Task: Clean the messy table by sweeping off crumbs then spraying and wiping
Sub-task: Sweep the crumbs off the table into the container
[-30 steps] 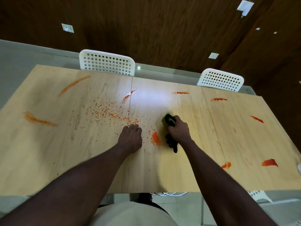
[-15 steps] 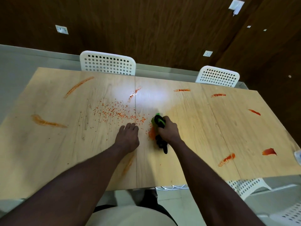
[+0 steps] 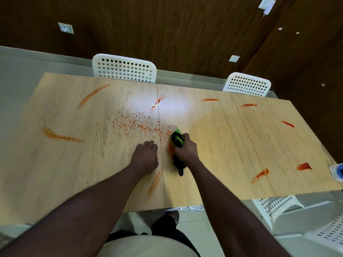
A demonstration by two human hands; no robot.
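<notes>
A light wooden table [image 3: 222,145] carries scattered orange crumbs [image 3: 135,125] near its middle and several red-orange smears, such as a long one [image 3: 61,136] at the left. My right hand [image 3: 185,151] grips a green and black hand brush [image 3: 177,140], its head pressed against a small orange pile of crumbs [image 3: 170,148]. My left hand [image 3: 145,156] rests palm down on the table just left of the brush, fingers together, holding nothing. A blue and white spray bottle [image 3: 337,172] shows partly at the right edge.
Two white perforated chairs [image 3: 124,68] [image 3: 246,84] stand at the far side of the table, and another white chair [image 3: 278,204] sits under the near right edge. A dark wood wall rises behind. My legs and foot are below the near edge.
My right hand has slid the brush leftward across the table, pushing the crumb pile toward my left hand. The left hand has stayed flat on the table.
</notes>
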